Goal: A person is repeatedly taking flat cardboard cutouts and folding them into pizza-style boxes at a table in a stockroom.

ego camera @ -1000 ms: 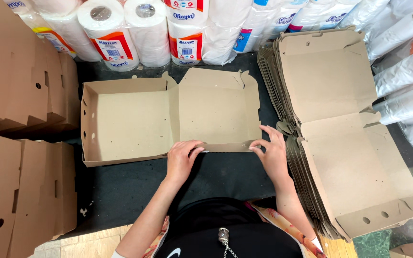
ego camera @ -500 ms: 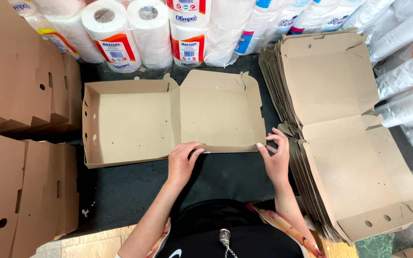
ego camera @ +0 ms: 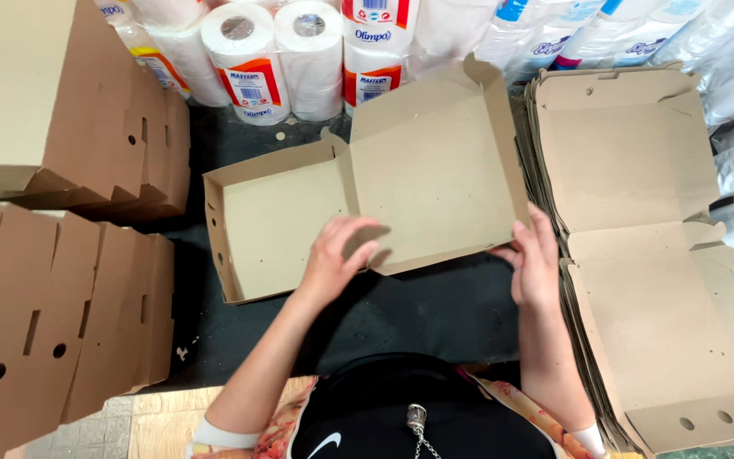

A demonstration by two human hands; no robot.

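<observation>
A brown cardboard box (ego camera: 282,217) lies open on the dark table, its tray half at the left and its lid half (ego camera: 431,170) at the right, raised off the table and tilted. My left hand (ego camera: 337,255) presses on the near edge of the box at the fold between tray and lid. The lid's near right corner is gripped by my right hand (ego camera: 537,263). The lid's side flaps stand up along its far and right edges.
A stack of flat box blanks (ego camera: 647,246) lies at the right. Folded boxes are piled at the left (ego camera: 70,127) and near left (ego camera: 36,323). Rolls of paper (ego camera: 273,51) in wrappers line the back. Dark table (ego camera: 418,310) shows between me and the box.
The lid half has lifted off the table and tilted up. Both hands moved with its near edge, and the view shifted closer.
</observation>
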